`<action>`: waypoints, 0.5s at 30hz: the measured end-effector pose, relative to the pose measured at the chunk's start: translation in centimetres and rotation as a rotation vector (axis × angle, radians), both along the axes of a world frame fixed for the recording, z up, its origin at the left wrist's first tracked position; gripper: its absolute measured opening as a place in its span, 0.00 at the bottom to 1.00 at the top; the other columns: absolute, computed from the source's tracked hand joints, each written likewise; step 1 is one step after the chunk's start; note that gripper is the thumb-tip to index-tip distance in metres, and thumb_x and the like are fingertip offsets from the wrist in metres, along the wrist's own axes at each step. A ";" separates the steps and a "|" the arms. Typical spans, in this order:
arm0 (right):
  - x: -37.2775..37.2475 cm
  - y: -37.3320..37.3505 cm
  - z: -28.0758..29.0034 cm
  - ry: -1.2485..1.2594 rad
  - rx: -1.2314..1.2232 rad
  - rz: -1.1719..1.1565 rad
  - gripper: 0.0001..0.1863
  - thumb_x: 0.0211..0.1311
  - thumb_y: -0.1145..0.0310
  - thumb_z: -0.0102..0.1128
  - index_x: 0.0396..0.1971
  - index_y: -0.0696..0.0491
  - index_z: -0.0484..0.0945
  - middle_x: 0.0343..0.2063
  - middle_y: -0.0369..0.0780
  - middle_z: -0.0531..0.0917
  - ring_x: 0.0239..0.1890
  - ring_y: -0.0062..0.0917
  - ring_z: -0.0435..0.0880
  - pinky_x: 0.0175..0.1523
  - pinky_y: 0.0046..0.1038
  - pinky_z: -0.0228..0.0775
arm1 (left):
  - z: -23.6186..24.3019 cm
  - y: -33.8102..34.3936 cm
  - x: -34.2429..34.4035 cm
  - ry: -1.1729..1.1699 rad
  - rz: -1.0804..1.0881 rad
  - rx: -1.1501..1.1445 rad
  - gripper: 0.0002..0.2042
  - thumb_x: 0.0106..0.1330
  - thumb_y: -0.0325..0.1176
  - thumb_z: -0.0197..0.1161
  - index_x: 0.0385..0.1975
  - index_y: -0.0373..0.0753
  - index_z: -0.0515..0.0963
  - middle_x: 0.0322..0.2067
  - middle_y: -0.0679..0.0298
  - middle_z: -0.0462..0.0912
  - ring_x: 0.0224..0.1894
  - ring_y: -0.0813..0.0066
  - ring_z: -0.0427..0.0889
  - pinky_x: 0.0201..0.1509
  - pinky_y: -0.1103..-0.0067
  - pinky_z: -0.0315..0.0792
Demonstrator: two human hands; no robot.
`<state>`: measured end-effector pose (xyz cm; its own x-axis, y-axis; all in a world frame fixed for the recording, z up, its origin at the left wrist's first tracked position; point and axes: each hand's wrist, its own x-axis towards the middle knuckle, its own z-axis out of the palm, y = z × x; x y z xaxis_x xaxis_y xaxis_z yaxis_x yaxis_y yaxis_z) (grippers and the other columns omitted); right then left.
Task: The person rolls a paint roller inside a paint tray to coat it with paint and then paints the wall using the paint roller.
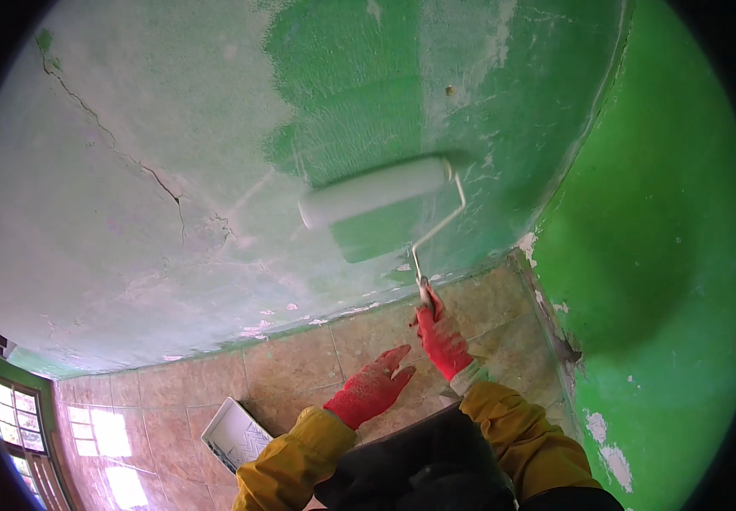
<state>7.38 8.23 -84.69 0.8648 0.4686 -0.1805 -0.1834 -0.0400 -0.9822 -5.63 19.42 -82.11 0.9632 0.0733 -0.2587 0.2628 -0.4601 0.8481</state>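
A paint roller (376,192) with a long pale sleeve and a bent wire frame lies against the wall (172,94). My right hand (443,341), in a red glove, is closed round its handle below the wire. Around the roller the wall shows darker green patches beside a paler, whitish coat. My left hand (372,387), also red-gloved, hangs lower and to the left with its fingers stretched out and nothing in it. To the left of my left forearm, a white paint tray (236,433) with a ribbed slope sits on the tiled floor.
Tan floor tiles (291,362) run along the foot of the wall. A bright green side wall (657,281) with flaking paint meets it in a corner at right. A long crack (112,136) crosses the upper left wall. At far left is a barred window or door (14,417).
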 end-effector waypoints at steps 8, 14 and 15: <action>0.3 -2.3 4.8 0.034 -0.049 0.049 0.27 0.66 0.63 0.45 0.65 0.46 0.55 0.22 0.33 0.74 0.19 0.14 0.68 0.26 0.18 0.64 | -1.5 0.6 -1.1 0.157 0.050 -0.118 0.22 0.67 0.41 0.53 0.58 0.40 0.65 0.53 0.55 0.72 0.51 0.65 0.75 0.53 0.76 0.68; -0.9 -8.1 -1.2 0.214 -0.204 0.199 0.27 0.67 0.60 0.42 0.65 0.44 0.52 0.23 0.34 0.76 0.22 0.16 0.73 0.27 0.21 0.65 | -2.6 1.3 -2.0 0.362 0.014 -0.055 0.23 0.66 0.45 0.53 0.57 0.38 0.67 0.52 0.55 0.74 0.52 0.66 0.75 0.55 0.77 0.68; -0.5 -8.5 -2.9 0.062 -0.327 0.299 0.27 0.67 0.60 0.43 0.65 0.45 0.52 0.23 0.36 0.77 0.23 0.18 0.75 0.28 0.22 0.66 | -2.6 1.3 -1.9 0.415 0.005 -0.069 0.23 0.66 0.45 0.52 0.57 0.38 0.67 0.52 0.55 0.75 0.52 0.66 0.75 0.55 0.76 0.67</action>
